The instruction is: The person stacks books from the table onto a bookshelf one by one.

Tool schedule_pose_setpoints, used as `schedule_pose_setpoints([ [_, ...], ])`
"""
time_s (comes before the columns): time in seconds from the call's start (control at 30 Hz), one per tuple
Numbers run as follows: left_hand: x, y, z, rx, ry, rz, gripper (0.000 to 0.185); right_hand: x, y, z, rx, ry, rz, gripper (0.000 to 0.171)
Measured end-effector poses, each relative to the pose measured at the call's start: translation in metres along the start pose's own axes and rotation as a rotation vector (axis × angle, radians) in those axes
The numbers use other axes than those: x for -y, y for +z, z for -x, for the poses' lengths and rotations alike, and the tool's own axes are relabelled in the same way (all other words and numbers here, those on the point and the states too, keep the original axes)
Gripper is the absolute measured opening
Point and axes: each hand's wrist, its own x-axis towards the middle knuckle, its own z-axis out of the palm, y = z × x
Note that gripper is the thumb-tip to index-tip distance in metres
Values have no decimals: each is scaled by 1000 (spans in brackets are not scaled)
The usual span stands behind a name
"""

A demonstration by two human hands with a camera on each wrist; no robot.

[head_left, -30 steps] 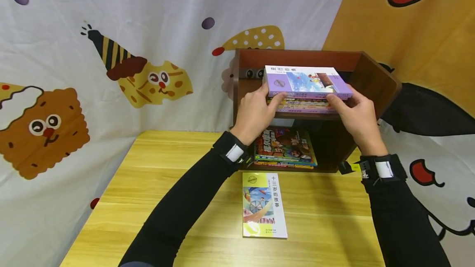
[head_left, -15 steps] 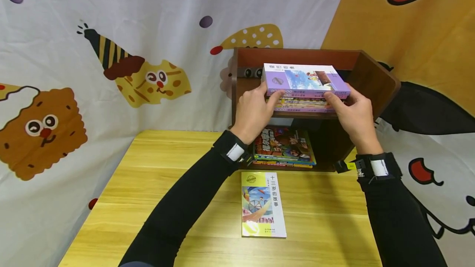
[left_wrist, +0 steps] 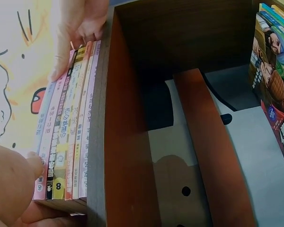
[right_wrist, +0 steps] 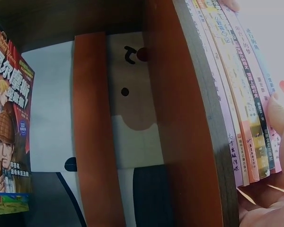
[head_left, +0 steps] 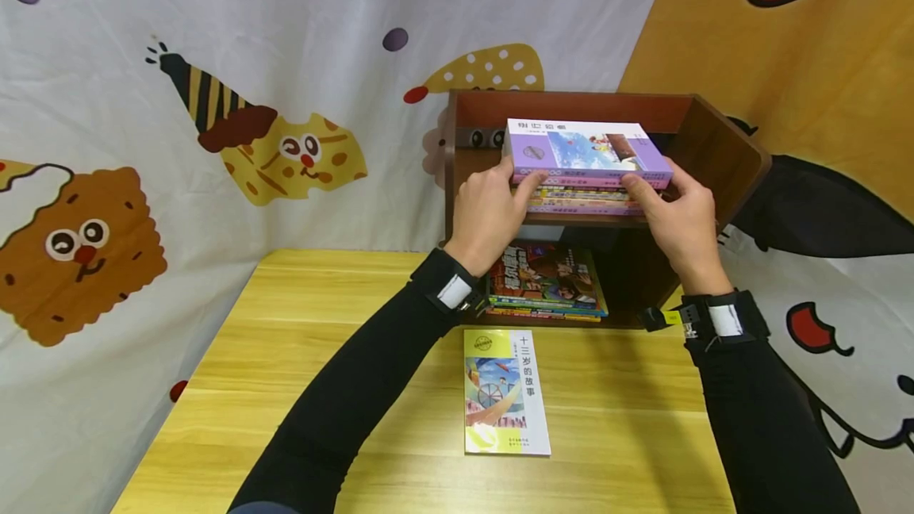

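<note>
A stack of books (head_left: pixel 581 201) lies flat on the upper board of a brown wooden shelf (head_left: pixel 721 153), with a purple book (head_left: pixel 585 151) on top. My left hand (head_left: pixel 521 177) grips the stack's left end, thumb on the purple cover. My right hand (head_left: pixel 653 181) grips the right end the same way. In the left wrist view the spines (left_wrist: pixel 68 142) run from my left thumb (left_wrist: pixel 23 172) up to my right hand (left_wrist: pixel 80 28). In the right wrist view my right fingers (right_wrist: pixel 279 118) press against the spines (right_wrist: pixel 241 94).
A stack of comics (head_left: pixel 546 276) lies on the shelf's lower level. A yellow and white book (head_left: pixel 505 391) lies flat on the wooden table (head_left: pixel 286 355) in front of the shelf. Cartoon-printed cloth (head_left: pixel 214 141) hangs behind and on both sides.
Both hands stay on the ends of the stack. Only the view has shifted slightly.
</note>
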Motion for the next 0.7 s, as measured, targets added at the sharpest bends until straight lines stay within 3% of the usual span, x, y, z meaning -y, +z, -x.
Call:
schedule_pose_setpoints([
  [0.2,2,-2,5,-9,8,-5,40,-3,2,4,-35,-17,-29,59],
  [0.4,-2,-13,15,-44,29,87,44,9,7,25,-152,-59,-236,58],
  [0.53,-4,-22,31,-98,45,201,53,16,16,48,-277,-118,-336,59],
  [0.63,-1,-27,47,-137,70,242,47,13,27,65,-391,-189,-385,45],
  [0.7,3,-28,59,-140,77,261,42,5,36,76,-410,-248,-396,35],
])
